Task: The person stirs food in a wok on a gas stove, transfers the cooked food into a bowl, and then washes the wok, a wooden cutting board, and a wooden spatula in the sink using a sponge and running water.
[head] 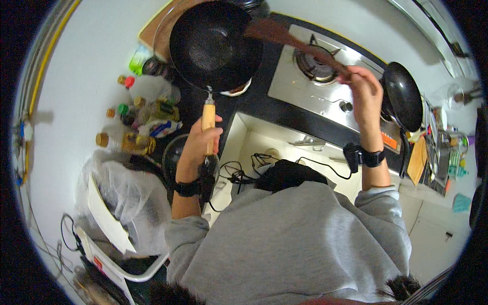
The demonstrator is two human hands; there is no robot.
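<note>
My left hand is closed around the light wooden handle of a black wok, which is held over the dark counter left of the stove. Nothing shows clearly inside the wok. In my right hand is the handle end of a brown wooden spatula; its broad, blurred blade reaches to the wok's right rim. A white plate with something reddish-brown on it is mostly hidden beneath the wok. The steel gas stove has a bare burner below the spatula.
Several bottles line the left counter, beside a clear plastic bag. A glass lid lies near my left wrist. Right of the stove, a black frying pan leans by a wooden board. Black cables hang before me.
</note>
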